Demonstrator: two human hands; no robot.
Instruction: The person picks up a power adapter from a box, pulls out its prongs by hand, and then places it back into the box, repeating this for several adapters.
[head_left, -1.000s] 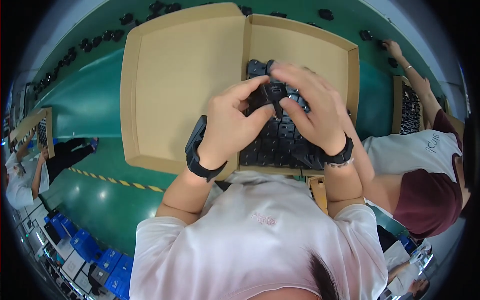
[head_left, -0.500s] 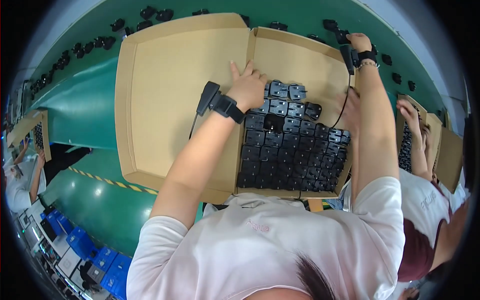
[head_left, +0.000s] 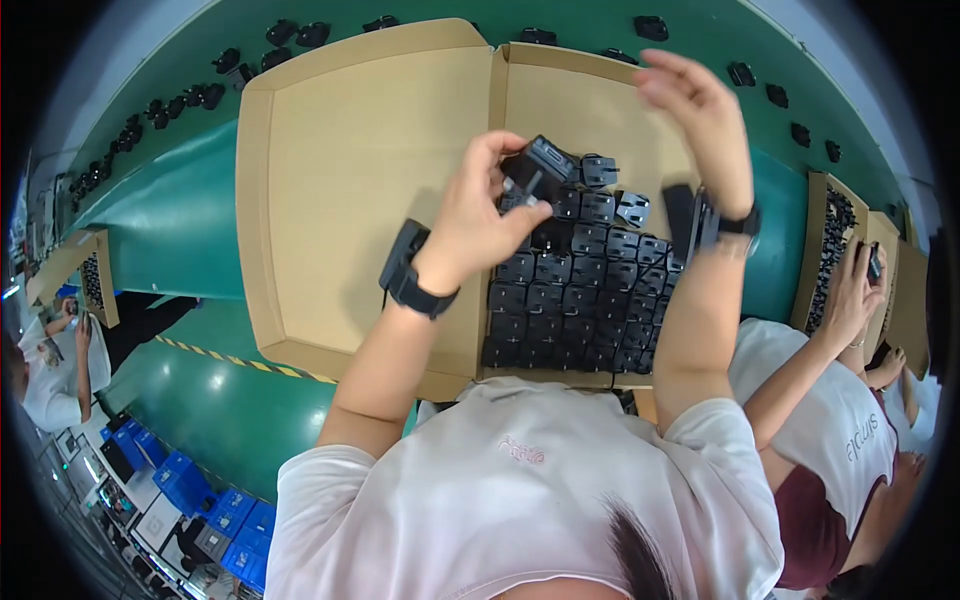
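Note:
A black plug-in power adapter [head_left: 551,160] is gripped between the fingers and thumb of my left hand [head_left: 478,205], its metal prongs showing. That hand hovers over the rows of black adapters [head_left: 560,300], which stand packed side by side, mostly prongs up, in an open cardboard box [head_left: 600,85]. My right hand [head_left: 700,115] is above the box's far right corner, slightly blurred, holding nothing, with its fingers stretched out and apart. Each wrist wears a black strap with a small black device; the right-hand device partly covers the packed rows.
The box's wide flap [head_left: 365,190] spreads out to the left. Loose adapters [head_left: 650,28] lie along the green surface beyond the box. At right, a co-worker's hand [head_left: 850,295] holds a black piece by another filled box [head_left: 825,235]. Another person [head_left: 65,370] works far left, near blue bins [head_left: 185,485].
My left hand has risen off the packed adapters and now holds one. My right hand has left the loose adapter beyond the box and come inward, without anything in it.

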